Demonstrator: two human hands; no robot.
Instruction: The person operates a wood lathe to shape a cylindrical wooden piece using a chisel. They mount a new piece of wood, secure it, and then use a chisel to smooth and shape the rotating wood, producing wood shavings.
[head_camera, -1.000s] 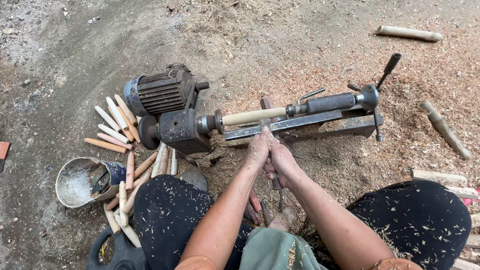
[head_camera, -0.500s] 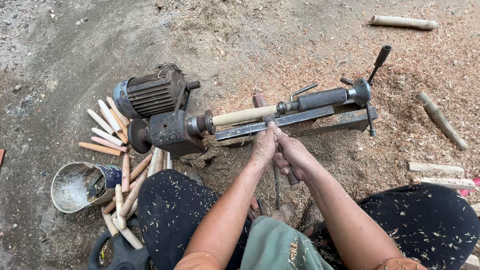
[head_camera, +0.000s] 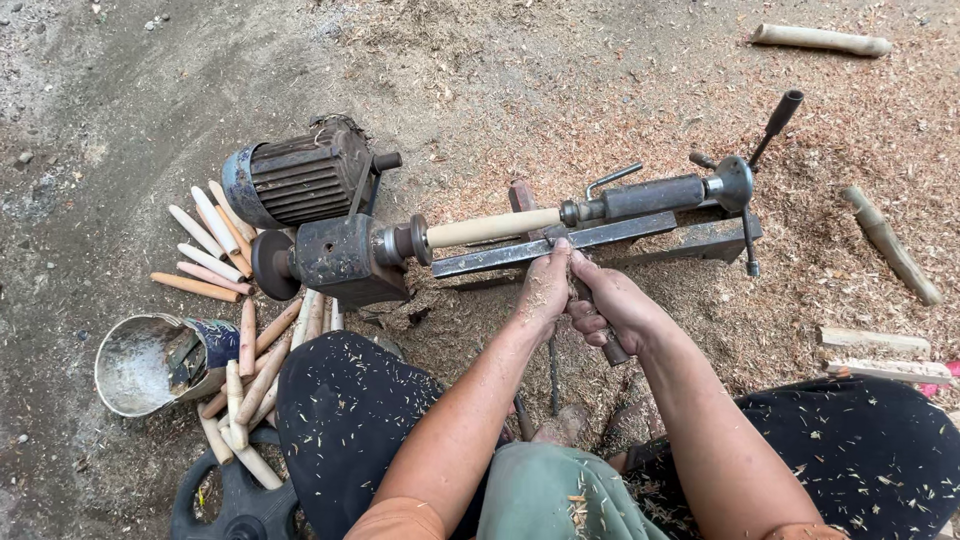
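Note:
A pale wooden rod (head_camera: 493, 226) is clamped between the headstock (head_camera: 345, 257) and tailstock (head_camera: 655, 195) of a small ground lathe. My left hand (head_camera: 543, 290) rests against the tool rest bar (head_camera: 520, 250), fingers closed around the front of a turning tool. My right hand (head_camera: 612, 302) grips the same tool's handle (head_camera: 612, 348) just behind it. The tool's tip meets the rod near its right end, mostly hidden by my fingers.
A ribbed electric motor (head_camera: 300, 178) sits behind the headstock. Several turned wooden pegs (head_camera: 215, 250) lie to the left, beside a metal can (head_camera: 150, 362). Rough sticks (head_camera: 890, 245) lie on the sawdust at right. My knees frame the bottom.
The view has shifted slightly, so the lathe sits a little lower and to the left. Both hands stay on the tool at the rod.

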